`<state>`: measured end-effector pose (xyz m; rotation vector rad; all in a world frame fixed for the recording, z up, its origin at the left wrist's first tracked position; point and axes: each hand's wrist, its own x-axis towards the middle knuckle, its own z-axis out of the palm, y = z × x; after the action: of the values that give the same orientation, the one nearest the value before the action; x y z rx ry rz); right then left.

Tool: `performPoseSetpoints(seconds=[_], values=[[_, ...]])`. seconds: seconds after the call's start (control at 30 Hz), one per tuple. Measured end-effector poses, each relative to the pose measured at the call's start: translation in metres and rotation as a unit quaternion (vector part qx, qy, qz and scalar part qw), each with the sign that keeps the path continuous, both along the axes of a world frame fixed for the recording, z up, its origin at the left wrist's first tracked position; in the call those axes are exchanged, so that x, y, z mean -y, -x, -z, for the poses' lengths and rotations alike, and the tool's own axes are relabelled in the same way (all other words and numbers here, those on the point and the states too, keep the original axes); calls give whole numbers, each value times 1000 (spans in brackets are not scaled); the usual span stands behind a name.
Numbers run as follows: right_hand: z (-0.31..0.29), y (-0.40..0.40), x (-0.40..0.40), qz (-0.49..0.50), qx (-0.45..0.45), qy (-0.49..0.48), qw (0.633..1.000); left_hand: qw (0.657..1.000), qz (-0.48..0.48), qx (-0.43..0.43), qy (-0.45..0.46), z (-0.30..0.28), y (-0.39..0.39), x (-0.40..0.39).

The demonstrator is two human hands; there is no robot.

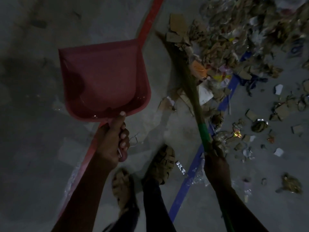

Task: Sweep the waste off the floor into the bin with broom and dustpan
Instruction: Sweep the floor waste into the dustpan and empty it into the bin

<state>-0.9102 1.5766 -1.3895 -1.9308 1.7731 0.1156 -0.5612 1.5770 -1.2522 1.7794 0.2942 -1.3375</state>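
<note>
My left hand (113, 141) grips the handle of a red dustpan (103, 77), held above the floor with its pan empty and its mouth pointing away from me. My right hand (215, 163) is closed around the green handle of a grass broom (185, 76). The broom's bristles reach up and left to the near edge of a big heap of waste (237, 41): torn cardboard, paper scraps and wrappers at the upper right. The scene is dim. No bin is in view.
Loose scraps (260, 126) lie scattered on the grey floor at the right. A red floor stripe (150, 19) and a blue floor stripe (192, 174) run diagonally. My two sandalled feet (160, 163) stand between the stripes. Bare concrete lies to the left.
</note>
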Motion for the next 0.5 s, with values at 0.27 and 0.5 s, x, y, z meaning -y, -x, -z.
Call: performPoseSetpoints(seconds=[0.27,0.5], values=[[2,19,-25,-171,45,-34,984,1000,-3,1,-2,11,22,-6],[3,74,16,-167,-91,-65,980,999,-6,29,33,13,35,-17]])
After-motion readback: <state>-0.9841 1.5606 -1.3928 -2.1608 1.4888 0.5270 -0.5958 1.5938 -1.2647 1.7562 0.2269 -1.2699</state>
